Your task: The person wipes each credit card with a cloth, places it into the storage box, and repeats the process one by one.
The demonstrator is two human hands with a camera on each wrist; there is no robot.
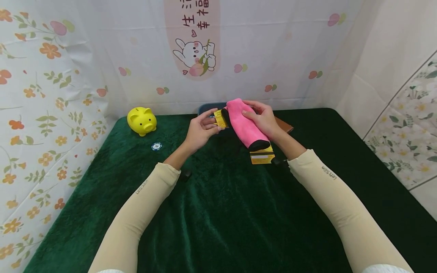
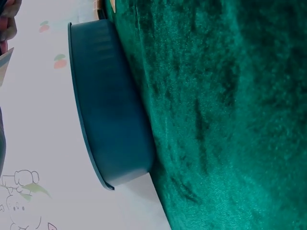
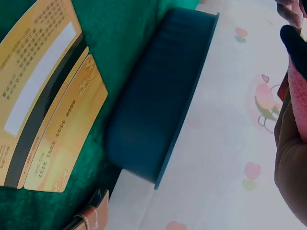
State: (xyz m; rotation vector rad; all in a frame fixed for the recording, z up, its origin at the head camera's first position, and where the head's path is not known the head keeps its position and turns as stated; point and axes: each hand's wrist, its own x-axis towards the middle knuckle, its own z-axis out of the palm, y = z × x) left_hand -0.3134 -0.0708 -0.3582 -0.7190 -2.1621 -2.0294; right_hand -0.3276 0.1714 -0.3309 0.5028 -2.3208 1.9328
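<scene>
My right hand (image 1: 262, 118) grips a pink sock (image 1: 244, 123) with black ends, fingers behind it and thumb across the front. It is held tilted above the table. My left hand (image 1: 200, 131) pinches a yellow card (image 1: 220, 119) at the sock's upper left black edge, where the card's far end is overlapped by the sock. In the right wrist view, the sock (image 3: 298, 91) and right hand (image 3: 291, 167) show only at the right edge. Two more yellow cards (image 1: 262, 157) lie overlapping on the table below the sock; the right wrist view shows a card's black stripe (image 3: 41, 108).
Behind the hands stands a dark blue bin (image 2: 108, 96) against the patterned curtain. A brown leather item (image 1: 284, 125) lies to its right, partly hidden by the right wrist. On the left are a yellow piggy bank (image 1: 141, 121) and a poker chip (image 1: 156, 146) on the green cloth.
</scene>
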